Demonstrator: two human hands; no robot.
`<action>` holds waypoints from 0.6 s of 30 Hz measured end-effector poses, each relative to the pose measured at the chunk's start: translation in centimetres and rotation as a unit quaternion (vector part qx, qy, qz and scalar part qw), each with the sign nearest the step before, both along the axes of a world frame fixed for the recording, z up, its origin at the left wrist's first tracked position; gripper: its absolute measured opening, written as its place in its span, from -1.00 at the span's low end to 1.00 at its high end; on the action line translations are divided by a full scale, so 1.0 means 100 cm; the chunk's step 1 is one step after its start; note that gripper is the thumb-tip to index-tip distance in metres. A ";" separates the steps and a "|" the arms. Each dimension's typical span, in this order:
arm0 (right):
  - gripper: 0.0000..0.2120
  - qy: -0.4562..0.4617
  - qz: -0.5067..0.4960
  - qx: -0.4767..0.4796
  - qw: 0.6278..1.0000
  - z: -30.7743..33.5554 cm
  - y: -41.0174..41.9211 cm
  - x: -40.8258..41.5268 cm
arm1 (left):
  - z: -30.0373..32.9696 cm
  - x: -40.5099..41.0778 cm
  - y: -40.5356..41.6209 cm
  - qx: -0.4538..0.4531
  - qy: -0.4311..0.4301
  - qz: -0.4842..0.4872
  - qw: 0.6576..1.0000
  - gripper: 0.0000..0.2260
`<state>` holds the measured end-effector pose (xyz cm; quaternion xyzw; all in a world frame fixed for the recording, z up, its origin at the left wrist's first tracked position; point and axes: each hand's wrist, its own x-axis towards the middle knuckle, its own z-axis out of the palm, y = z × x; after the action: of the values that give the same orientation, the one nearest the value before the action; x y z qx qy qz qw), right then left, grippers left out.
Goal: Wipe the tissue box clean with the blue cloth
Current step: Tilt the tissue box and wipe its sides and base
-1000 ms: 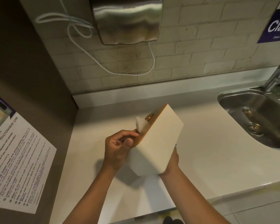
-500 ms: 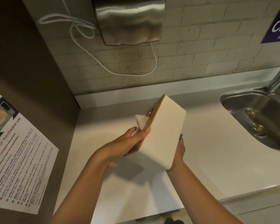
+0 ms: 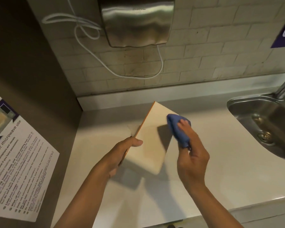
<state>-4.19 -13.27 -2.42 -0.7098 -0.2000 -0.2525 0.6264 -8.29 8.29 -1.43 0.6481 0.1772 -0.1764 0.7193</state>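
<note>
White rectangular tissue box (image 3: 152,139), left hand (image 3: 122,153) gripping near edge; right hand (image 3: 190,155), previously hidden behind box, now presses bunched blue cloth (image 3: 178,129) on broad face: wiping under way.

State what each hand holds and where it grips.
Left hand grips the tissue box at its near left edge; right hand holds the bunched blue cloth.
</note>
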 end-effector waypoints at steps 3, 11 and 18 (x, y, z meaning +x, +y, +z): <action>-0.62 -0.128 0.090 -0.189 0.969 0.006 0.014 -0.013 | -0.001 0.005 0.002 -0.020 -0.023 0.008 0.999 -0.56; -0.70 -0.096 0.032 -0.247 0.964 0.014 0.003 0.025 | 0.005 0.005 0.007 -0.035 -0.023 -0.047 0.998 -0.58; -0.68 -0.140 0.077 -0.241 0.957 0.000 0.024 -0.019 | -0.003 0.005 0.012 -0.055 -0.036 -0.015 0.998 -0.57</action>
<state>-6.04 -10.86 -2.42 -0.7793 -0.3951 -0.2449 0.4202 -7.80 9.51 -1.74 0.6160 0.1313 -0.1728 0.7573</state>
